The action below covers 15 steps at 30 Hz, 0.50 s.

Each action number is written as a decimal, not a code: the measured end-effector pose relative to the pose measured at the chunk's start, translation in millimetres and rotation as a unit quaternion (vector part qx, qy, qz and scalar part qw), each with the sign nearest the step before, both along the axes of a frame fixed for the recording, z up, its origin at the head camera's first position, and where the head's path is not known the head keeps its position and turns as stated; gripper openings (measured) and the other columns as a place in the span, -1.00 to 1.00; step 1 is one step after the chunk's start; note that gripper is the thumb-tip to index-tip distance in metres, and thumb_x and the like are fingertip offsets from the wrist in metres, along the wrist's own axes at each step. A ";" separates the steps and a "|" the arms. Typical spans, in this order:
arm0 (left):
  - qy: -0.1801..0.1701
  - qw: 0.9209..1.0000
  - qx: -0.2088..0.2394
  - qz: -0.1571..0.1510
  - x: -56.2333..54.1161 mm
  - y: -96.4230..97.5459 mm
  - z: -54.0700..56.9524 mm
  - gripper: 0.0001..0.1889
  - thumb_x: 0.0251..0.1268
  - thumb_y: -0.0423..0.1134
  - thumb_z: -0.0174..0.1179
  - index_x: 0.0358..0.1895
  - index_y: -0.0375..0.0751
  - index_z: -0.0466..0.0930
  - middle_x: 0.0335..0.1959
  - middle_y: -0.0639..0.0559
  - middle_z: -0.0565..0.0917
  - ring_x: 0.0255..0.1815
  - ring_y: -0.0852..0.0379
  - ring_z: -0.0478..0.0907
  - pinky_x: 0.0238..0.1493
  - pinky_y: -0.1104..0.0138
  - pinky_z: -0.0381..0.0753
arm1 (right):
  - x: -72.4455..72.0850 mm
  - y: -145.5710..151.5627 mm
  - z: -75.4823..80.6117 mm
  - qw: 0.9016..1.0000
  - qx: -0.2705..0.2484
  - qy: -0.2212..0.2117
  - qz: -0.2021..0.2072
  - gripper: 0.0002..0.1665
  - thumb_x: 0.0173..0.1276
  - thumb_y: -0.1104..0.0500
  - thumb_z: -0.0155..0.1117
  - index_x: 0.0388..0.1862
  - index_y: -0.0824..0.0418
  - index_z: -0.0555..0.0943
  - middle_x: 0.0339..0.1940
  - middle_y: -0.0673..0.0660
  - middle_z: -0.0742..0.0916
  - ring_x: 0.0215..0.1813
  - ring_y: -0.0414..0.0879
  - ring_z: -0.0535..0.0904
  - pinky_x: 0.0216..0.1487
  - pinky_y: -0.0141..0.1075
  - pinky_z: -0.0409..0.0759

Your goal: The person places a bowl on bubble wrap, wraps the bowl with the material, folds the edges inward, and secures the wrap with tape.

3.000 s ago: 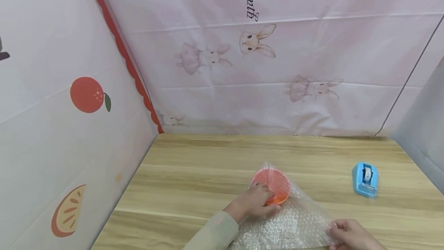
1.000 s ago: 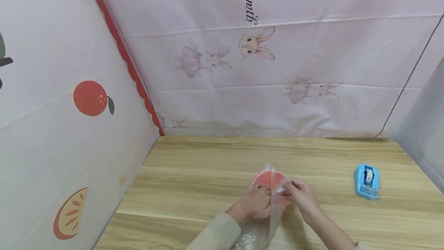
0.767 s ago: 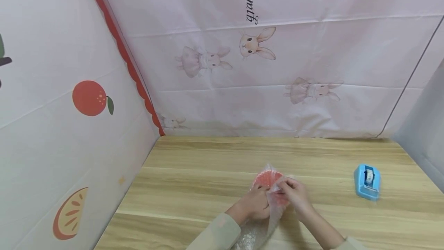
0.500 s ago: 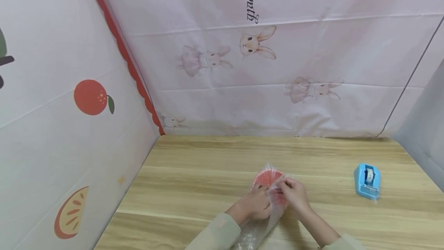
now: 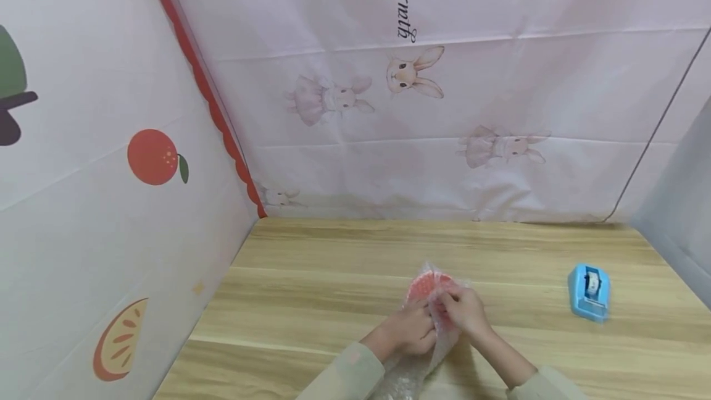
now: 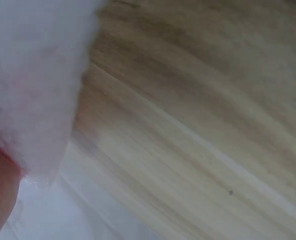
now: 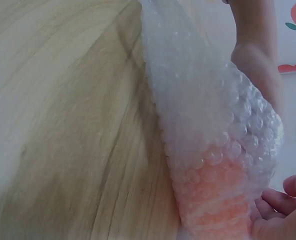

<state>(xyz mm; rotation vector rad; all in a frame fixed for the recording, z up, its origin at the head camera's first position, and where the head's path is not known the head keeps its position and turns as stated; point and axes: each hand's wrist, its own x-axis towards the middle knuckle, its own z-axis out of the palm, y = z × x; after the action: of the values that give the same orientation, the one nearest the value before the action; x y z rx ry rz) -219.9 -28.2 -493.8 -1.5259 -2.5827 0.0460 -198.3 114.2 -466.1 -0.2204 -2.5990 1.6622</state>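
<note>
Clear bubble wrap (image 5: 444, 344) is folded around a round orange-red bowl-like thing (image 5: 422, 286) near the front middle of the table. My left hand (image 5: 410, 329), fingers curled, grips the wrap at the left of this round thing. With thumb and fingertips, my right hand (image 5: 465, 313) pinches the folded edge of the wrap over its middle. The right wrist view shows the wrap (image 7: 198, 100) slanting down over the orange side (image 7: 218, 197), my right fingers (image 7: 280, 202) at its lower right. Blurred wrap (image 6: 33, 90) fills the left of the left wrist view.
A light blue tape dispenser (image 5: 590, 292) with a roll in it stands at the right of the wooden table (image 5: 311, 276). Printed sheets hang behind the table (image 5: 344, 171) and along its left side (image 5: 183, 227).
My right hand has brought the wrap's right side from the lower right up over the round thing, then shifted slightly left towards my left hand. The left hand stays at the round thing.
</note>
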 end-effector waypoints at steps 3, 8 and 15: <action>0.005 1.000 0.014 -0.017 -0.7 -1.4 0.5 -0.68 0.25 -0.25 -0.15 -0.23 -0.19 0.64 0.13 0.03 0.57 0.25 0.15 0.40 0.31 0.39 0.26 | 1.3 -0.4 1.0 1.000 0.020 0.007 0.009 -0.70 0.27 0.28 0.04 -0.34 0.51 0.64 -0.46 0.28 0.72 -0.43 -0.16 0.58 -0.42 -0.38 0.53; 0.019 0.997 0.052 -0.046 -3.0 -5.5 0.8 -0.67 0.23 -0.28 -0.09 -0.05 -0.19 0.61 0.03 0.00 0.62 0.15 0.14 0.48 0.24 0.37 0.34 | 2.5 0.2 -1.3 0.994 0.088 0.047 0.054 -0.72 0.15 0.43 -0.01 -0.30 0.49 0.65 -0.38 0.29 0.71 -0.39 -0.12 0.52 -0.42 -0.39 0.46; 0.075 0.985 0.146 -0.060 -5.2 -16.5 -2.3 -0.83 0.09 -0.31 0.02 -0.36 -0.16 0.63 -0.25 0.04 0.65 -0.11 0.17 0.56 0.07 0.41 0.44 | 0.2 -0.2 -10.6 0.968 0.171 0.114 0.145 -0.59 -0.10 0.58 -0.03 -0.27 0.50 0.66 -0.33 0.34 0.73 -0.45 -0.04 0.53 -0.49 -0.34 0.46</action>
<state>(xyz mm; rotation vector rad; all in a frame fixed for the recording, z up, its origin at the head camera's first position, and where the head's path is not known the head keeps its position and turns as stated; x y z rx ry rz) -225.1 -44.6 -496.1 -1.5008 -2.2590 -0.2123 -198.1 113.9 -476.7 0.3605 -2.7721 1.1791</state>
